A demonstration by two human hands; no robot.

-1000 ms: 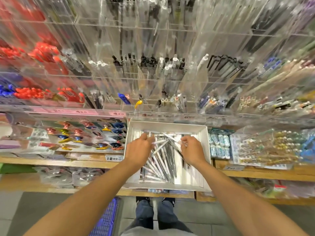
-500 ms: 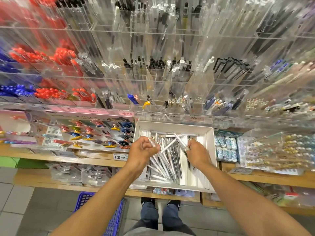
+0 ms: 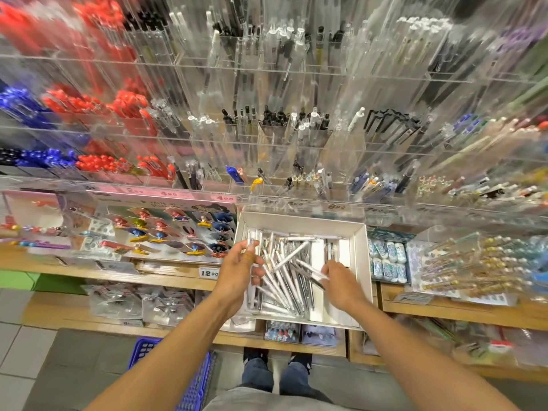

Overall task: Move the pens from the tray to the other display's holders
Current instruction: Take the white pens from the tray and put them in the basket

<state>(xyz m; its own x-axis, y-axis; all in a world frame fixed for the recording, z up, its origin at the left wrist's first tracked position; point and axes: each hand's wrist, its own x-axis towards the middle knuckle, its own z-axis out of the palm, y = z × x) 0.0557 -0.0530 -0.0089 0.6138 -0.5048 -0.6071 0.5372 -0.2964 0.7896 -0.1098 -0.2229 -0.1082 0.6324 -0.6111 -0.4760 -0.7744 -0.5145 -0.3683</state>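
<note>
A white cardboard tray (image 3: 299,220) sits on the wooden shelf, filled with several white and silver pens (image 3: 289,287) lying crisscross. My left hand (image 3: 238,272) is at the tray's left edge, its fingers curled around a fanned bunch of pens, one of which sticks up past the thumb. My right hand (image 3: 342,284) is over the tray's right half and pinches a few pens by their ends. Above the tray rises the clear acrylic display (image 3: 296,137), its holders partly filled with black, white, red and blue pens.
A board of coloured clips (image 3: 178,232) lies left of the tray, and packs of erasers (image 3: 385,259) lie to its right. Further right is a clear box of beaded pens (image 3: 474,262). A blue basket (image 3: 195,381) stands on the floor by my feet.
Both hands have drawn back toward the tray's near half, gathering pens. My left hand has shifted to the tray's left edge. The view has tilted and blurred.
</note>
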